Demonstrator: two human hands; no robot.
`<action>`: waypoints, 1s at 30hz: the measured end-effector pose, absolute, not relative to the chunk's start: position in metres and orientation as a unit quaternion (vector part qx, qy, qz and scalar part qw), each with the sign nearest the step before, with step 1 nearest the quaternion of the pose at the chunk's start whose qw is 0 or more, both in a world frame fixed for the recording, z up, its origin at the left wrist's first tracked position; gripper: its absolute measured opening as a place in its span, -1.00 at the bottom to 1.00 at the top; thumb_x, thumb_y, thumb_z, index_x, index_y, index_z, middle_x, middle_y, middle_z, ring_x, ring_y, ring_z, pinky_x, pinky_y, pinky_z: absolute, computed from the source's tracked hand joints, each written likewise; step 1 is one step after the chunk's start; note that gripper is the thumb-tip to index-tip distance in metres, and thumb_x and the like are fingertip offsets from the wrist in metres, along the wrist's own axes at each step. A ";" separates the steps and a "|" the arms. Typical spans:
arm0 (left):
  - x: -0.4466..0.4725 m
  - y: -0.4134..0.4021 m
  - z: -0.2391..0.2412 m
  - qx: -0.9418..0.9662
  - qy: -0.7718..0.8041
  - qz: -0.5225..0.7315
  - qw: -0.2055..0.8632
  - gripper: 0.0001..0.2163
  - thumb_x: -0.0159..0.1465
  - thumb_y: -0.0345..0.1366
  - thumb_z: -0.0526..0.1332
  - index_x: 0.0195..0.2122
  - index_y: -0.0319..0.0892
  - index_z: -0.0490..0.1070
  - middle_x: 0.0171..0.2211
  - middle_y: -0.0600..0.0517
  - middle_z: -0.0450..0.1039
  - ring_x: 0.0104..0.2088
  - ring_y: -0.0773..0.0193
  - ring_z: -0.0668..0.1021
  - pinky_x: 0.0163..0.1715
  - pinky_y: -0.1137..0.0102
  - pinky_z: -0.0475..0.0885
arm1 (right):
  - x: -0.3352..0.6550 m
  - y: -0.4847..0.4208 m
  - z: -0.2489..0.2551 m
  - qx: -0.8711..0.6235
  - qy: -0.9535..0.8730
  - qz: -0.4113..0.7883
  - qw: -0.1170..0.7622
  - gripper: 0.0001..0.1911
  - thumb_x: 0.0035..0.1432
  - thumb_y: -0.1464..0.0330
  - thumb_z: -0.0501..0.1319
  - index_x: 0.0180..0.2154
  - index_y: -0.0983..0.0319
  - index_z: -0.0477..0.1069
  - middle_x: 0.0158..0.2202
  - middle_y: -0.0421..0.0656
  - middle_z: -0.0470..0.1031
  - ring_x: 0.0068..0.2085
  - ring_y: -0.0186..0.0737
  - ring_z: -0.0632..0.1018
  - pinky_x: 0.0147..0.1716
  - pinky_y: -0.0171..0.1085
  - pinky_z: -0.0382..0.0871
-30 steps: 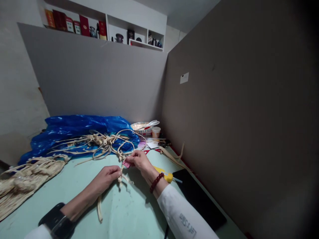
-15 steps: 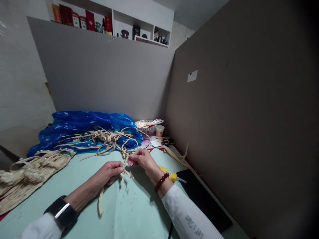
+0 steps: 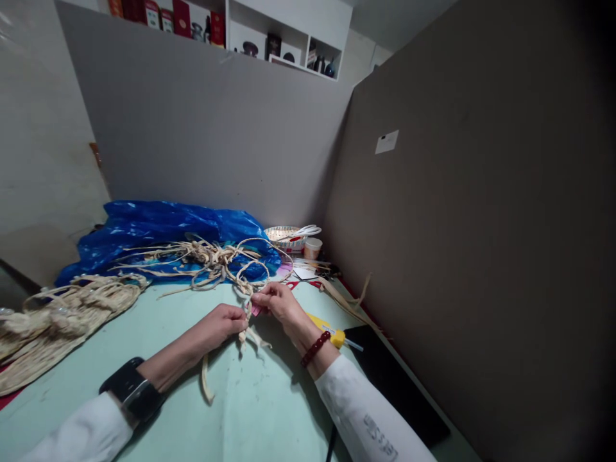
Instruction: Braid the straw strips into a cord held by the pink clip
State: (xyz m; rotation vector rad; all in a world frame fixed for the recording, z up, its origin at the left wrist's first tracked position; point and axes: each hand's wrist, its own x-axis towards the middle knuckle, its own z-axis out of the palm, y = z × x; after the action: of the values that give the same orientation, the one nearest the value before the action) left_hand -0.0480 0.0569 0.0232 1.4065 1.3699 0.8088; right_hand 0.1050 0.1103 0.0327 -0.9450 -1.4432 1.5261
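Note:
A pale braided straw cord (image 3: 249, 308) runs down between my hands, its loose ends (image 3: 243, 343) splaying over the pale green tabletop. My left hand (image 3: 224, 326) is closed and pinches the lower part of the braid. Just above it, to the right, my right hand (image 3: 283, 307) pinches the cord with thumb and fingers. A small pink strip (image 3: 255, 309) shows under my right fingers; what it is I cannot make out. Another loose straw strand (image 3: 206, 382) hangs below my left hand. Farther up, the cord joins a tangle of straw strands (image 3: 206, 253).
Blue plastic sheeting (image 3: 168, 221) lies behind the tangle. Woven straw pieces (image 3: 72, 321) lie at left. A yellow glue gun (image 3: 332, 332) and a black mat (image 3: 394, 385) are at right. A basket (image 3: 279, 234) and paper cup (image 3: 312, 248) stand by the grey partition (image 3: 433, 224).
The camera view has tilted down and shifted slightly left. Both hands keep their pinch on the braid, and its loose ends have swung a little to the right.

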 end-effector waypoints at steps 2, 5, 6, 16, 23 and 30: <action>-0.047 0.057 0.022 0.589 0.557 0.328 0.486 -0.79 -0.06 -0.20 0.21 -0.65 -0.12 0.17 -0.73 0.26 0.05 -0.68 0.47 0.06 -0.64 0.44 -0.11 | 0.104 0.110 0.032 -0.373 -0.576 0.605 0.404 -0.75 -0.04 0.41 0.32 -0.58 0.24 0.26 -0.68 -0.24 0.41 -0.61 -0.38 0.37 -0.55 -0.38 0.17; -0.046 0.058 0.022 0.596 0.555 0.325 0.481 -0.78 -0.08 -0.20 0.21 -0.67 -0.13 0.16 -0.72 0.25 0.06 -0.65 0.46 0.09 -0.60 0.44 -0.08 | 0.104 0.109 0.031 -0.374 -0.578 0.601 0.406 -0.75 -0.05 0.40 0.34 -0.56 0.24 0.26 -0.68 -0.25 0.40 -0.59 -0.37 0.39 -0.54 -0.38 0.18; -0.046 0.058 0.022 0.596 0.558 0.323 0.479 -0.78 -0.09 -0.21 0.21 -0.67 -0.13 0.15 -0.72 0.25 0.06 -0.65 0.46 0.08 -0.60 0.44 -0.08 | 0.104 0.109 0.031 -0.374 -0.578 0.600 0.407 -0.74 -0.06 0.40 0.35 -0.56 0.24 0.26 -0.68 -0.25 0.40 -0.59 -0.36 0.40 -0.53 -0.38 0.18; -0.045 0.055 0.029 0.564 0.604 0.329 0.458 -0.80 -0.11 -0.18 0.15 -0.69 -0.09 0.12 -0.78 0.28 -0.04 -0.71 0.48 0.00 -0.65 0.45 -0.15 | 0.105 0.110 0.031 -0.371 -0.567 0.605 0.418 -0.72 -0.11 0.32 0.37 -0.58 0.25 0.27 -0.64 -0.22 0.44 -0.58 -0.38 0.39 -0.54 -0.38 0.17; -0.043 0.056 0.028 0.593 0.586 0.325 0.446 -0.82 -0.15 -0.19 0.12 -0.71 -0.10 0.11 -0.75 0.26 -0.02 -0.67 0.45 0.04 -0.60 0.43 -0.11 | 0.103 0.107 0.032 -0.366 -0.570 0.606 0.418 -0.70 -0.13 0.30 0.37 -0.56 0.23 0.24 -0.61 -0.21 0.47 -0.53 -0.32 0.47 -0.49 -0.35 0.26; -0.043 0.060 0.025 0.622 0.564 0.316 0.442 -0.83 -0.17 -0.21 0.11 -0.73 -0.10 0.10 -0.72 0.23 0.03 -0.61 0.42 0.08 -0.56 0.43 -0.05 | 0.102 0.112 0.026 -0.382 -0.580 0.589 0.415 -0.75 -0.11 0.36 0.36 -0.54 0.24 0.27 -0.65 -0.26 0.41 -0.57 -0.37 0.38 -0.54 -0.38 0.18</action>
State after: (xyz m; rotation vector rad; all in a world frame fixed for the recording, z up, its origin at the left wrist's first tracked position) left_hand -0.0432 0.0600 0.0252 1.5427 1.3990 0.7844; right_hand 0.1025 0.1116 0.0260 -0.9586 -1.4570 1.4790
